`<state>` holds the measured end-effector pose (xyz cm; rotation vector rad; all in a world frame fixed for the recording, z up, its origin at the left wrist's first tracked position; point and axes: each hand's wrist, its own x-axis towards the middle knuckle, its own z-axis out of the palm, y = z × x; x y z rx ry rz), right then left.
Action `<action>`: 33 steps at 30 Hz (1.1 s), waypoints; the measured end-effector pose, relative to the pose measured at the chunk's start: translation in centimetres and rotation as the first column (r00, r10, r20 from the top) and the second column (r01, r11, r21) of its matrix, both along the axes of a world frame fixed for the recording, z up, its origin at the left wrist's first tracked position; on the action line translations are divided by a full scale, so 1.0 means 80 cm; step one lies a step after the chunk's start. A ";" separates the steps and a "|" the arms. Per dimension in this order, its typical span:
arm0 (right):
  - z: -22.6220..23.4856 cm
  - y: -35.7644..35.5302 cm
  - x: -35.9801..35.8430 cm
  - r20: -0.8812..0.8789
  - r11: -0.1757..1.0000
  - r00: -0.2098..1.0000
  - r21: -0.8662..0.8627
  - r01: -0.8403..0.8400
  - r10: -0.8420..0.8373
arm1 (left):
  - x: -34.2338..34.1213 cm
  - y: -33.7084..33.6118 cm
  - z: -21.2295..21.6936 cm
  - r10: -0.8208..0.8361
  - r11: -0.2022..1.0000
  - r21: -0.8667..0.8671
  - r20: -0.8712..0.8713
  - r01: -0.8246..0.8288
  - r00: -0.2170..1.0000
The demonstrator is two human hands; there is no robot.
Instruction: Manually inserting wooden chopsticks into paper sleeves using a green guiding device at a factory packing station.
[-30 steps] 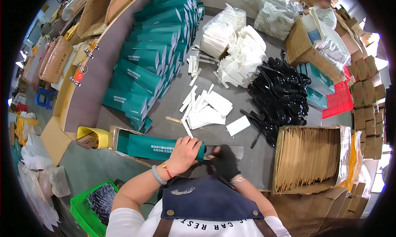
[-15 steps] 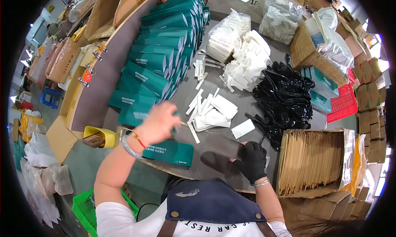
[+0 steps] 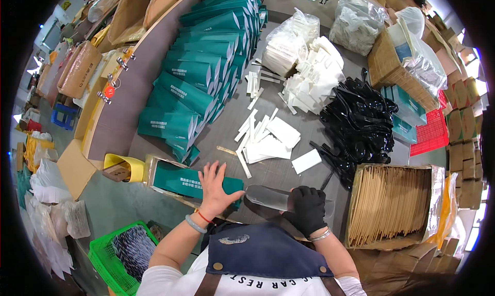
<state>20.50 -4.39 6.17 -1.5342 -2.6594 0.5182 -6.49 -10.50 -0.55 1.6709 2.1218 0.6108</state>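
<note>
My left hand point(image 3: 215, 188) is bare and open, fingers spread over a flat green printed packet point(image 3: 172, 180) lying in a narrow box at the table's front edge. Its thumb reaches close to the rounded end of a long clear plastic piece point(image 3: 265, 197); whether they touch I cannot tell. My right hand point(image 3: 308, 208), in a black fingerless glove, is closed on the other end of that piece, hiding part of it. Beyond my left hand leans a long overlapping row of green packets point(image 3: 198, 72). White slips and cards point(image 3: 265, 141) lie loose in the middle.
Glossy black plastic spoon-like pieces point(image 3: 356, 126) are heaped at right, beside a carton of thin wooden sticks point(image 3: 389, 208). White paper packets point(image 3: 314, 74) are piled farther back. A yellow holder point(image 3: 126, 167) stands at left; a green basket point(image 3: 124, 255) sits below the table edge.
My left hand has come down and nearer from the green row to the packet in the box, its fingers now spread. The clear plastic piece has shifted slightly left and nearer with my right hand.
</note>
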 end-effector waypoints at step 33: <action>-0.090 -0.051 0.389 -0.266 0.245 0.263 0.098 0.964 -0.927 | -0.017 0.207 -0.008 0.086 0.996 -0.036 -0.016 -0.087 0.996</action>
